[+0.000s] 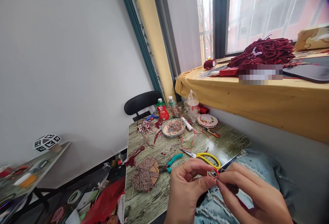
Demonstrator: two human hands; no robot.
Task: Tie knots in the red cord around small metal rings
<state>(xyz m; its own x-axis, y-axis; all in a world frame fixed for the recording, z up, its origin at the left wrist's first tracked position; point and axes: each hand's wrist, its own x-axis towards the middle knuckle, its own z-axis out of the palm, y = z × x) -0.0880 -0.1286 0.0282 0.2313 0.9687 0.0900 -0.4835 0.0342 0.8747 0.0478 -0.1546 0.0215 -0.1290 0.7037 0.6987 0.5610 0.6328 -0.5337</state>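
Above my lap, my left hand (189,184) pinches a small ring-shaped piece (214,172), partly red and partly silver, between thumb and index finger. From the other side, my right hand (253,186) closes its thumb and fingertips on the edge of the same piece. Its exact kind is too small to make out, and my fingers hide part of it. Just beyond my hands lie scissors (212,158) with yellow handles, blades partly apart. To the left of them rest teal-handled pliers (174,161). A bundle of speckled yarn (144,177) wound on cardboard sits near the table's left edge.
On the wood-patterned table (159,203) stand a round woven tray (164,133) of small bits, a red pouch (162,110), a bottle (173,107) and round discs (207,121). Loose threads are scattered about. Dark red cord (264,52) lies on the yellow-covered window ledge (257,104).
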